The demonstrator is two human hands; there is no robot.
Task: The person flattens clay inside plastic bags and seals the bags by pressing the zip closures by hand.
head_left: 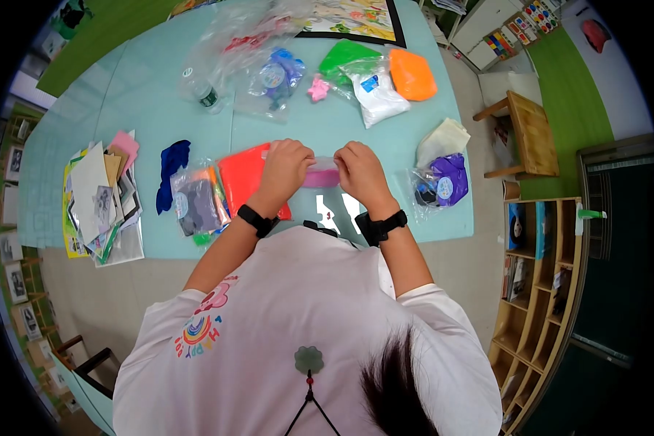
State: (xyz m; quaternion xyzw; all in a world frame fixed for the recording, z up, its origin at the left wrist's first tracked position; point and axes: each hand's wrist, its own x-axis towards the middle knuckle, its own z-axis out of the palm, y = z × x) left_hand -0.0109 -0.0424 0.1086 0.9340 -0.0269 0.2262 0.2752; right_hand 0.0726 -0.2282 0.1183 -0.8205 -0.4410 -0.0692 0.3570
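Note:
Between my two hands is a clear plastic bag with something pink inside (321,178), close to the table's near edge. My left hand (288,166) pinches the bag's left end, its fingers closed. At the right end, my right hand (361,171) grips the plastic in the same way. A flat red packet (240,174) lies just left of my left hand and partly under it. Beside that is a clear bag with a grey piece (195,203) and some orange and green. A dark blue lump (173,166) rests further left.
The light blue table (131,94) holds a paper stack (102,200) at left and a purple bagged lump (452,179) at right. Further back are a plastic bottle (208,98), a white bag (378,98), an orange packet (412,75), a green packet (345,58) and a framed picture (356,18).

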